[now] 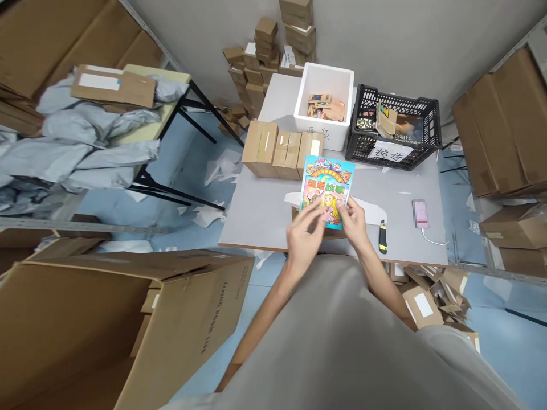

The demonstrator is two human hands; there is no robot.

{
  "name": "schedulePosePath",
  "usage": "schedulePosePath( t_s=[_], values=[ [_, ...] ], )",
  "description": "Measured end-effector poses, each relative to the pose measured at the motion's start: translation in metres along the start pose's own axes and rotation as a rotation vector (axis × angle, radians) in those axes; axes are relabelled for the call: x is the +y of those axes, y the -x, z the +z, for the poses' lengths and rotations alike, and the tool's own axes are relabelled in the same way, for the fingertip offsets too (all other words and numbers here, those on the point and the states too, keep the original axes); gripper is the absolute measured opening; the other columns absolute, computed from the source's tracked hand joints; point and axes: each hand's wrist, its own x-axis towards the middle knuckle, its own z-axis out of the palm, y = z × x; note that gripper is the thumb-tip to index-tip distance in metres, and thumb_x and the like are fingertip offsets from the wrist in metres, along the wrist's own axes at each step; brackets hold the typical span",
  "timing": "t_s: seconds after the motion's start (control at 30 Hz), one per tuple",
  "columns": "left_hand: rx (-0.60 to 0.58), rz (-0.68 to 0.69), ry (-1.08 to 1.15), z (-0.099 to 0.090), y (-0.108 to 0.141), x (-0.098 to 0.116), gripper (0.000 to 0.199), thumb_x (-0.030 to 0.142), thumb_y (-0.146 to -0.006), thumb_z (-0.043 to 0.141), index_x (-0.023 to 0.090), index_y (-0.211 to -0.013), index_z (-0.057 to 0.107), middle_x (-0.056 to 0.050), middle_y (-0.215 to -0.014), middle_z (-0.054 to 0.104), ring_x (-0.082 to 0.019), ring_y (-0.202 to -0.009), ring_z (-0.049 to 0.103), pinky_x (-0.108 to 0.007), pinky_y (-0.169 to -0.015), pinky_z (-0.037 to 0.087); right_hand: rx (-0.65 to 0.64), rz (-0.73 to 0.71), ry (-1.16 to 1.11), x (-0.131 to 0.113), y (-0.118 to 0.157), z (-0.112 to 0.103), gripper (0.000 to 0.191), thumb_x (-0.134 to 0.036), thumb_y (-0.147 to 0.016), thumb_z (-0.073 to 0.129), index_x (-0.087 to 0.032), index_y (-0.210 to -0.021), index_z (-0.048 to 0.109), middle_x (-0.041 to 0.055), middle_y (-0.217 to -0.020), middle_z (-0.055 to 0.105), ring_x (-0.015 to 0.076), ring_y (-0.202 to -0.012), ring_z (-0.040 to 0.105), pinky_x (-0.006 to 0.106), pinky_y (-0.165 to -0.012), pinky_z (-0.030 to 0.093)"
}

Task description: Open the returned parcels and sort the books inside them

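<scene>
A children's book (327,185) with a bright blue cover and a cartoon of a long-haired figure is held up over the near part of the table. My right hand (354,221) grips its lower right edge, thumb on the cover. In front of the lower left of the cover is my left hand (304,234), fingers apart and slightly blurred; whether they touch the cover I cannot tell. Behind the book, a piece of brown cardboard (294,214) partly shows. To the right of my right hand lies a yellow and black box cutter (383,237).
Small cardboard boxes (260,149) stand on the grey table (256,219), before a white foam bin (302,94) and a black crate (361,151) holding books. A phone (420,213) with a cable lies right. A large open carton (192,319) stands at lower left.
</scene>
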Motion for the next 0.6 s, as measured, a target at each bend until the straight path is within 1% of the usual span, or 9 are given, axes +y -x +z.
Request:
schedulePosePath(
  t_s=[0.07, 0.1, 0.17, 0.23, 0.3, 0.4, 0.47, 0.53, 0.6],
  values=[
    [0.118, -0.063, -0.014, -0.016, -0.015, -0.004, 0.044, 0.059, -0.099, 0.087, 0.028, -0.130, 0.088, -0.013, -0.146, 0.080, -0.031, -0.128, 0.078, -0.044, -0.104, 0.068, -0.055, 0.054, -0.049, -0.003, 0.000, -0.009, 0.072, -0.090, -0.084, 0.083, -0.028, -0.121, 0.083, 0.0071, -0.109, 0.089, 0.0346, -0.111, 0.083, 0.046, -0.091, 0.072],
    [0.122, -0.113, 0.003, -0.024, -0.022, -0.008, 0.053, 0.064, -0.094, 0.091, 0.026, -0.131, 0.088, -0.014, -0.143, 0.081, -0.030, -0.122, 0.078, -0.040, -0.099, 0.068, -0.079, 0.075, -0.067, -0.004, 0.001, -0.013, 0.073, -0.090, -0.083, 0.085, -0.029, -0.122, 0.084, 0.0070, -0.109, 0.089, 0.0350, -0.112, 0.083, 0.046, -0.091, 0.073],
    [-0.018, -0.266, 0.114, -0.036, -0.034, -0.017, 0.066, 0.076, -0.085, 0.094, 0.022, -0.122, 0.089, -0.014, -0.126, 0.086, -0.030, -0.110, 0.080, -0.038, -0.091, 0.069, -0.123, 0.103, -0.092, -0.004, 0.002, -0.017, 0.073, -0.090, -0.081, 0.087, -0.029, -0.122, 0.084, 0.0066, -0.109, 0.089, 0.0350, -0.113, 0.084, 0.046, -0.091, 0.073],
    [-0.163, -0.408, 0.238, -0.039, -0.038, -0.022, 0.070, 0.082, -0.078, 0.096, 0.020, -0.110, 0.090, -0.012, -0.109, 0.088, -0.030, -0.100, 0.082, -0.040, -0.086, 0.069, -0.150, 0.123, -0.114, -0.003, 0.002, -0.018, 0.071, -0.088, -0.081, 0.088, -0.029, -0.121, 0.084, 0.0061, -0.109, 0.089, 0.0347, -0.112, 0.085, 0.046, -0.091, 0.073],
    [-0.189, -0.472, 0.299, -0.037, -0.037, -0.023, 0.069, 0.083, -0.074, 0.098, 0.020, -0.102, 0.090, -0.011, -0.101, 0.088, -0.030, -0.094, 0.082, -0.041, -0.085, 0.069, -0.170, 0.140, -0.135, -0.001, 0.001, -0.019, 0.069, -0.086, -0.082, 0.089, -0.029, -0.121, 0.084, 0.0059, -0.109, 0.089, 0.0350, -0.112, 0.085, 0.047, -0.092, 0.074],
    [-0.138, -0.462, 0.283, -0.030, -0.033, -0.018, 0.065, 0.079, -0.072, 0.101, 0.020, -0.096, 0.090, -0.009, -0.097, 0.087, -0.029, -0.093, 0.081, -0.040, -0.085, 0.068, -0.178, 0.149, -0.155, 0.002, -0.005, -0.022, 0.067, -0.083, -0.083, 0.090, -0.029, -0.120, 0.082, 0.0060, -0.112, 0.090, 0.0349, -0.116, 0.085, 0.049, -0.095, 0.073],
    [-0.130, -0.440, 0.259, -0.028, -0.032, -0.015, 0.063, 0.077, -0.072, 0.102, 0.020, -0.097, 0.090, -0.009, -0.097, 0.087, -0.029, -0.095, 0.081, -0.042, -0.088, 0.069, -0.163, 0.133, -0.146, 0.004, -0.009, -0.025, 0.066, -0.082, -0.083, 0.091, -0.029, -0.120, 0.080, 0.0064, -0.115, 0.090, 0.0341, -0.117, 0.084, 0.049, -0.099, 0.072],
    [-0.125, -0.395, 0.228, -0.029, -0.035, -0.013, 0.059, 0.074, -0.074, 0.102, 0.021, -0.099, 0.091, -0.009, -0.100, 0.088, -0.031, -0.100, 0.081, -0.046, -0.096, 0.068, -0.134, 0.087, -0.100, 0.006, -0.013, -0.029, 0.062, -0.080, -0.083, 0.092, -0.029, -0.117, 0.080, 0.0073, -0.118, 0.090, 0.0336, -0.120, 0.083, 0.051, -0.108, 0.069],
    [-0.110, -0.298, 0.157, -0.034, -0.039, -0.014, 0.050, 0.069, -0.079, 0.100, 0.024, -0.098, 0.092, -0.010, -0.110, 0.088, -0.033, -0.113, 0.081, -0.051, -0.111, 0.065, -0.113, 0.008, -0.038, 0.008, -0.016, -0.033, 0.056, -0.078, -0.083, 0.094, -0.029, -0.108, 0.081, 0.0089, -0.122, 0.090, 0.0346, -0.128, 0.081, 0.055, -0.119, 0.062]
  ],
)
